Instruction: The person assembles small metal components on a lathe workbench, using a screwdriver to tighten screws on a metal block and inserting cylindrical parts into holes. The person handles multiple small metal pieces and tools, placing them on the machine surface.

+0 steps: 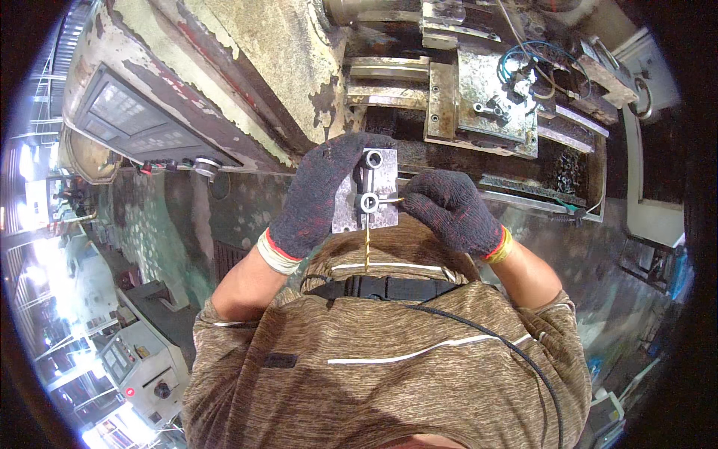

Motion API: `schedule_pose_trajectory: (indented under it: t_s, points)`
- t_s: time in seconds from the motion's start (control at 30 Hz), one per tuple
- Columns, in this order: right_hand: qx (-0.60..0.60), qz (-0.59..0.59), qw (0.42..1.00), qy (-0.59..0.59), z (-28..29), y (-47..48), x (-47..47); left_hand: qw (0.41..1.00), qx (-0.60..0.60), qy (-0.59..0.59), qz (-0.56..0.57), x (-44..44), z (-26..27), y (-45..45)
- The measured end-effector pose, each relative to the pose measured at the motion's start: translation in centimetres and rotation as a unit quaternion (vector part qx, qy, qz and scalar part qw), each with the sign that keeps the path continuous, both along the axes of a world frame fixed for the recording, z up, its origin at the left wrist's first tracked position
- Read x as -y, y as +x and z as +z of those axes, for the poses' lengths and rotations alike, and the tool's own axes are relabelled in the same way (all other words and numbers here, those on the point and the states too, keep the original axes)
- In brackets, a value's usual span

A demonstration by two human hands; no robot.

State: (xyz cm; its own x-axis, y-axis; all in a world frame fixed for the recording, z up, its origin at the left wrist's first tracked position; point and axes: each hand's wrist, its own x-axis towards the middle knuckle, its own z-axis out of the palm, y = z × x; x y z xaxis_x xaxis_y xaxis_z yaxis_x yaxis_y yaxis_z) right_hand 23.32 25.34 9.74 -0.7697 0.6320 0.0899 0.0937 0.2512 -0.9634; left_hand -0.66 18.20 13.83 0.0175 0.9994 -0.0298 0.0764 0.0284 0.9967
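My left hand (325, 193), in a dark knit glove, grips a flat metal plate (387, 168) by its left side. On the plate stand two round metal collars: an upper one (373, 160) and a lower one (369, 202), with a bar between them. From the lower collar a gold-coloured twist drill bit (367, 247) points toward my waist. A thin rod (392, 200) with a brassy tip sticks out of its right side. My right hand (449, 207), gloved too, has its fingertips at the rod's end; what they hold is hidden.
Ahead lies a lathe-like machine's bed (387, 98) with a carriage plate (471, 95), metal clamps (493, 109) and blue hose (505, 62). A control panel (140, 123) with knobs is at the upper left. Another machine (140, 376) stands at the lower left.
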Motion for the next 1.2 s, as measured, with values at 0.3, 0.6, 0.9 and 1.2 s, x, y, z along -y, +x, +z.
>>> schedule_pose_trajectory:
  t_s: [0.3,0.6,0.9,1.2]
  points:
    - [-0.009,0.097,0.993,0.065,3.6,-2.9,-0.1,0.936,0.289,-0.190,0.067,4.6,0.6,-3.1]
    - [-0.039,0.168,0.937,0.303,11.0,-12.3,-0.5,0.917,0.365,-0.090,0.131,9.2,6.0,-9.3]
    - [-0.055,0.182,0.907,0.375,10.9,-20.7,2.9,0.904,0.379,-0.085,0.176,14.2,5.7,-17.2]
    - [0.007,0.190,0.958,0.213,13.0,-24.1,5.4,0.950,0.273,-0.055,0.139,16.1,7.4,-22.8]
